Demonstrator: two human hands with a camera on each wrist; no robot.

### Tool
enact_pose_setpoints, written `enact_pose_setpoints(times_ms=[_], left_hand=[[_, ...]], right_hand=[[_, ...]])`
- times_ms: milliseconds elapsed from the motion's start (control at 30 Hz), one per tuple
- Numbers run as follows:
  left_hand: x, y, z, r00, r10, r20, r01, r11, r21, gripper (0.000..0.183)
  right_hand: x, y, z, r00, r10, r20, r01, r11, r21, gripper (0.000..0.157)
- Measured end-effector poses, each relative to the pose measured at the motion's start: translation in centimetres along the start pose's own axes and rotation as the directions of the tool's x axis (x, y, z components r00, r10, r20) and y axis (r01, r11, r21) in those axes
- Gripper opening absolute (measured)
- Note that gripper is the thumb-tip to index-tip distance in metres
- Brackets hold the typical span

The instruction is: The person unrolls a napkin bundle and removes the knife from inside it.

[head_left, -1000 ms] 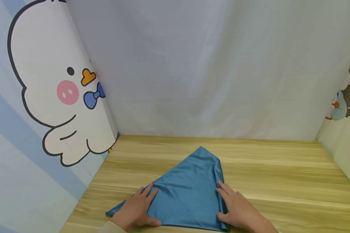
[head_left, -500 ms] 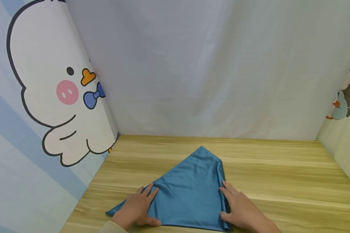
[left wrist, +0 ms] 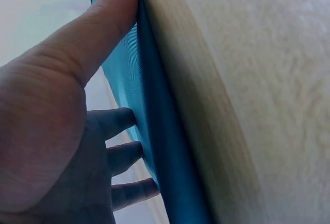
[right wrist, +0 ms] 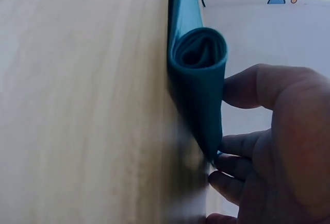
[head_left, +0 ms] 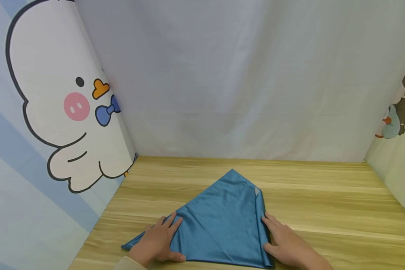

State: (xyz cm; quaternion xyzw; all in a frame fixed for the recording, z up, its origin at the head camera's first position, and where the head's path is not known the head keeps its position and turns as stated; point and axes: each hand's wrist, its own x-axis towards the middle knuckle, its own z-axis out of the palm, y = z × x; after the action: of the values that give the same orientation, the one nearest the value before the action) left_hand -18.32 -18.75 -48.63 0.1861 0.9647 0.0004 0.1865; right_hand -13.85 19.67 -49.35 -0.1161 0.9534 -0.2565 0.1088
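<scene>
A shiny blue cloth point(head_left: 219, 221) lies on the table with its far corner pointing away and a narrow tip out to the left. Along its right edge runs a rolled part point(head_left: 261, 228); the right wrist view shows the spiral end of this roll point(right wrist: 198, 92). My left hand point(head_left: 158, 237) rests spread on the cloth's left part, its thumb point(left wrist: 111, 15) by the near edge. At the outer side of the roll is my right hand point(head_left: 287, 242), thumb and fingertips touching it with fingers extended. A small pale patch point(head_left: 257, 191) shows at the roll's far end.
The wood-grain table point(head_left: 330, 202) stretches to the right of and behind the cloth. A plain pale curtain point(head_left: 243, 82) stands at its back edge. Printed cartoon panels flank both sides, with a white duck point(head_left: 54, 93) on the left.
The rolled edge and my right hand have shifted a little to the right, widening the flat part of the cloth. The pale patch has come into sight. My left hand stays in place.
</scene>
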Motion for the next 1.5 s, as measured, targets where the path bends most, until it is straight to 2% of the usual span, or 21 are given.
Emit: enact_pose_setpoints(times_ms=[200, 267, 400, 500, 667, 867, 1167, 1500], left_hand=[[-0.4, 0.1, -0.3, 1.000, 0.013, -0.006, -0.013, 1.000, -0.008, 0.114], [-0.4, 0.5, -0.5, 0.999, 0.027, -0.026, -0.028, 0.999, -0.020, 0.112], [0.0, 1.8, -1.1, 0.991, 0.099, -0.093, -0.103, 0.994, -0.036, 0.106], [0.7, 3.0, -1.1, 0.986, 0.141, -0.093, -0.145, 0.988, -0.047, 0.104], [1.7, 4.0, -0.3, 0.996, 0.090, -0.023, -0.092, 0.994, -0.059, 0.107], [2.0, 4.1, 0.3, 0.998, 0.056, -0.030, -0.057, 0.998, -0.028, 0.110], [1.9, 4.4, 0.3, 0.997, 0.068, -0.044, -0.069, 0.998, -0.014, 0.112], [1.9, 4.4, -0.2, 0.996, 0.078, -0.042, -0.080, 0.996, -0.048, 0.114]], right_hand=[[0.0, 0.1, -0.1, 1.000, -0.015, -0.016, 0.014, 0.999, -0.039, 0.070], [0.1, 0.0, -0.2, 0.998, -0.057, -0.024, 0.056, 0.996, -0.064, 0.071], [0.7, -0.1, -0.6, 0.988, -0.154, -0.023, 0.151, 0.982, -0.118, 0.075], [1.5, -0.2, -0.7, 0.983, -0.184, 0.004, 0.183, 0.972, -0.147, 0.080], [2.4, 0.2, -0.6, 0.978, -0.202, 0.058, 0.209, 0.965, -0.156, 0.085], [2.2, 0.8, -0.5, 0.983, -0.178, 0.042, 0.183, 0.970, -0.163, 0.091], [2.1, 0.8, -0.4, 0.986, -0.166, 0.026, 0.168, 0.974, -0.151, 0.092], [2.6, 1.0, 0.0, 0.989, -0.144, 0.039, 0.148, 0.979, -0.138, 0.094]])
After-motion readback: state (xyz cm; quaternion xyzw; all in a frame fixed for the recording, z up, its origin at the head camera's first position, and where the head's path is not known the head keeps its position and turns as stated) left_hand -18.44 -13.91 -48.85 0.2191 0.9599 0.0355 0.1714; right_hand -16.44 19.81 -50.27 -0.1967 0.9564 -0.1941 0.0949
